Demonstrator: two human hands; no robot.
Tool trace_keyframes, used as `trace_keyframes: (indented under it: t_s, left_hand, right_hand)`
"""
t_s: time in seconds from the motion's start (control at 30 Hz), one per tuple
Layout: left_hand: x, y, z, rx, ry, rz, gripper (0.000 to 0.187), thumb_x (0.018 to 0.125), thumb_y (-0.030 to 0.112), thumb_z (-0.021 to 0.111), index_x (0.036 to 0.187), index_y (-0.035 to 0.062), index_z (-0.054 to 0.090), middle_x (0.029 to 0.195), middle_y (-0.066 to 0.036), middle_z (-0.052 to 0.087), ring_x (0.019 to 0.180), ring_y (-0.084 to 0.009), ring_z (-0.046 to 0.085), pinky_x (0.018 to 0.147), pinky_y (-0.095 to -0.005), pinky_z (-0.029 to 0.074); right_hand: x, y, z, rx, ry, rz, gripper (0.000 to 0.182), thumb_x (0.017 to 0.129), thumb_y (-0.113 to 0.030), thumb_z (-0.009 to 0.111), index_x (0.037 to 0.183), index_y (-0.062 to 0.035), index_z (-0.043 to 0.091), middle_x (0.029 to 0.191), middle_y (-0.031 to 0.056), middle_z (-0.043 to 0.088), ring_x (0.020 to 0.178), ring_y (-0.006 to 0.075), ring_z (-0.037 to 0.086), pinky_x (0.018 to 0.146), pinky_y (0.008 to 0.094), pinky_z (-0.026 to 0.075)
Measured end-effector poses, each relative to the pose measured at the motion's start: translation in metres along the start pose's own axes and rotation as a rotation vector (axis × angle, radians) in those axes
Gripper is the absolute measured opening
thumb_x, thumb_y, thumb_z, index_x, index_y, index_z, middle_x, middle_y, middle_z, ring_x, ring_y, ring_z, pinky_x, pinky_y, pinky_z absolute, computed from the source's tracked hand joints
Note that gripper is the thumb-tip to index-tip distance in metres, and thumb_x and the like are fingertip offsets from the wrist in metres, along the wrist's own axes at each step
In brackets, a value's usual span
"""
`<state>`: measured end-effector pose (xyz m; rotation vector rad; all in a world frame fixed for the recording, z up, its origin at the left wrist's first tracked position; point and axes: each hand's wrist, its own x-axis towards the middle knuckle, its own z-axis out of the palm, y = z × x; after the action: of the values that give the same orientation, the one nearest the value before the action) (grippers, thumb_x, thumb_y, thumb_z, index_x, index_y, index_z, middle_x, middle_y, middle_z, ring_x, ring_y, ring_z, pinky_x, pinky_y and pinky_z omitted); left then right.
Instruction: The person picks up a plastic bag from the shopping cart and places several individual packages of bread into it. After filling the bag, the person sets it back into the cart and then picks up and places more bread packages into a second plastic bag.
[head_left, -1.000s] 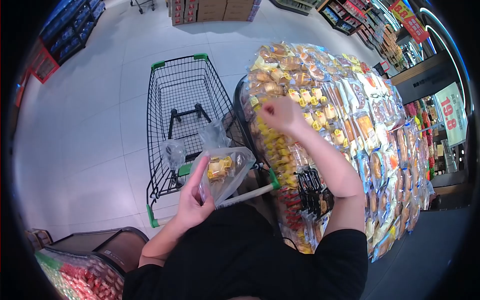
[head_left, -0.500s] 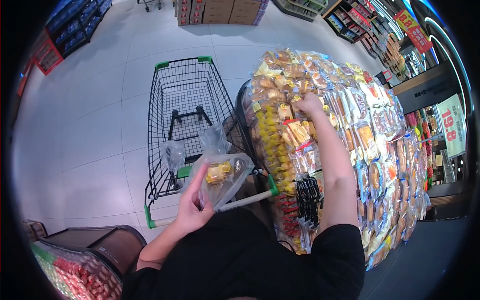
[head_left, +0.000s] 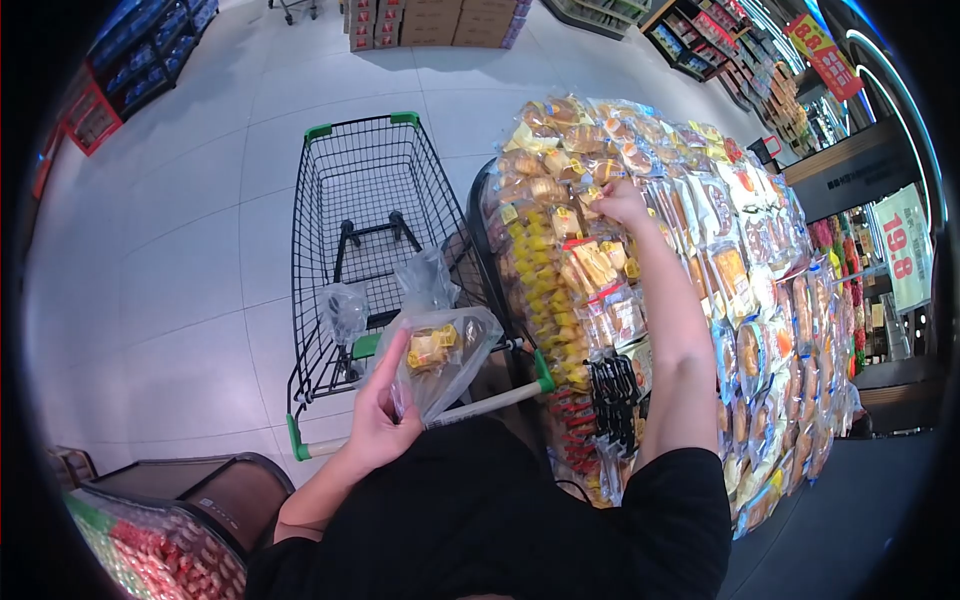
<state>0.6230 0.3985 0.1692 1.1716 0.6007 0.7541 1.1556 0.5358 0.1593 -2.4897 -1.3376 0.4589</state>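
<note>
My left hand [head_left: 390,418] holds a clear plastic bag [head_left: 472,362] above the cart handle, with its fingers wrapped at the bag's left side. Inside the bag lies a packaged bread [head_left: 432,345] with yellow print. Out to the right, my right hand [head_left: 627,205] is over a large pile of wrapped breads [head_left: 680,170]. Its fingers are pinched on a small packaged bread [head_left: 594,194] that still lies among the others. The fingertips partly cover that package.
A shopping cart [head_left: 375,185] with green corners stands ahead, with knotted clear bags [head_left: 344,312] near its handle end. The bread stand's dark rim [head_left: 480,215] runs along the cart's right side. At lower left is another display bin [head_left: 235,490]. Stacked cartons [head_left: 430,22] stand farther off.
My right hand has shifted slightly and its fingers have drawn together at a bread package. The bag in my left hand has moved very little.
</note>
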Motion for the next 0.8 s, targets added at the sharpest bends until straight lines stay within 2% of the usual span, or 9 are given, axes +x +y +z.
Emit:
trace_keyframes:
  t_s: [0.1, 0.2, 0.27, 0.33, 0.37, 0.5, 0.57, 0.73, 0.8]
  left_hand:
    - [0.0, 0.001, 0.002, 0.001, -0.003, 0.008, 0.091, 0.078, -0.02, 0.043, 0.16, 0.0046, 0.013, 0.164, -0.006, 0.021, 0.089, 0.0005, 0.052, 0.07, -0.0144, 0.043]
    - [0.001, 0.001, 0.004, 0.005, 0.01, 0.008, 0.091, 0.077, -0.019, 0.042, 0.16, 0.0044, 0.013, 0.163, -0.006, 0.023, 0.09, 0.0005, 0.052, 0.071, -0.0141, 0.043]
    - [0.001, 0.001, 0.004, 0.009, 0.003, 0.009, 0.09, 0.077, -0.018, 0.042, 0.16, 0.0044, 0.013, 0.163, -0.006, 0.024, 0.09, 0.0006, 0.052, 0.071, -0.014, 0.042]
    - [0.001, 0.002, 0.004, 0.063, 0.026, -0.004, 0.082, 0.084, -0.018, 0.041, 0.159, 0.0027, 0.013, 0.165, -0.005, 0.022, 0.072, 0.0048, 0.046, 0.06, -0.0129, 0.039]
    - [0.0, 0.002, 0.002, 0.062, 0.018, -0.005, 0.082, 0.084, -0.018, 0.041, 0.159, 0.0027, 0.013, 0.165, -0.005, 0.022, 0.072, 0.0048, 0.046, 0.06, -0.0129, 0.039]
    - [0.002, 0.003, 0.004, 0.034, -0.01, -0.006, 0.083, 0.083, -0.019, 0.041, 0.159, 0.0019, 0.013, 0.165, -0.006, 0.021, 0.072, 0.0046, 0.046, 0.06, -0.0127, 0.039]
    - [0.004, 0.001, 0.006, 0.029, 0.001, -0.001, 0.084, 0.082, -0.019, 0.041, 0.159, 0.0017, 0.013, 0.166, -0.007, 0.02, 0.071, 0.0044, 0.046, 0.06, -0.0128, 0.039]
    - [0.006, -0.001, 0.008, 0.038, -0.041, 0.009, 0.089, 0.077, -0.022, 0.04, 0.159, 0.0012, 0.014, 0.166, -0.008, 0.019, 0.072, 0.0041, 0.047, 0.059, -0.0126, 0.039]
    - [0.006, 0.0, 0.009, 0.035, -0.045, -0.002, 0.089, 0.076, -0.022, 0.04, 0.159, 0.0009, 0.014, 0.166, -0.008, 0.019, 0.072, 0.004, 0.048, 0.059, -0.0126, 0.039]
  right_hand:
    - [-0.013, -0.019, 0.003, -0.343, -0.027, -0.046, 0.052, 0.061, -0.032, 0.089, 0.095, -0.0015, 0.065, 0.094, 0.0172, 0.071, 0.09, 0.0331, 0.068, 0.08, 0.0398, 0.053]
    - [-0.026, -0.031, 0.003, -0.457, 0.062, -0.072, 0.055, 0.062, -0.038, 0.09, 0.097, -0.0019, 0.066, 0.096, 0.0185, 0.071, 0.092, 0.0343, 0.068, 0.082, 0.0406, 0.053]
    - [-0.033, -0.034, -0.01, -0.451, 0.038, -0.045, 0.055, 0.065, -0.042, 0.09, 0.095, -0.0022, 0.068, 0.097, 0.0185, 0.072, 0.095, 0.0338, 0.069, 0.085, 0.0411, 0.053]
    - [-0.031, -0.027, -0.028, -0.334, 0.035, -0.061, 0.054, 0.067, -0.045, 0.088, 0.093, -0.0025, 0.068, 0.096, 0.0179, 0.072, 0.095, 0.0333, 0.069, 0.084, 0.0416, 0.053]
    - [-0.032, -0.02, -0.038, -0.263, 0.071, -0.093, 0.045, 0.075, -0.04, 0.084, 0.093, -0.0021, 0.068, 0.088, 0.014, 0.071, 0.085, 0.0272, 0.069, 0.077, 0.039, 0.053]
    - [-0.044, 0.001, -0.092, -0.146, 0.028, 0.007, 0.039, 0.079, -0.036, 0.079, 0.096, -0.0019, 0.071, 0.094, 0.0164, 0.073, 0.09, 0.0265, 0.07, 0.082, 0.0356, 0.053]
    - [-0.059, 0.013, -0.11, -0.141, 0.039, 0.068, 0.02, 0.087, -0.019, 0.073, 0.093, -0.001, 0.068, 0.074, 0.0041, 0.065, 0.067, 0.0134, 0.059, 0.067, 0.0308, 0.051]
    - [-0.083, 0.05, -0.12, -0.136, -0.015, 0.109, 0.014, 0.086, -0.012, 0.074, 0.094, -0.0018, 0.069, 0.08, 0.0019, 0.067, 0.071, 0.0117, 0.061, 0.068, 0.0275, 0.05]
    - [-0.093, 0.062, -0.112, 0.008, -0.09, -0.003, 0.031, 0.081, -0.025, 0.079, 0.098, 0.0005, 0.07, 0.089, 0.0106, 0.07, 0.082, 0.018, 0.067, 0.076, 0.0304, 0.053]
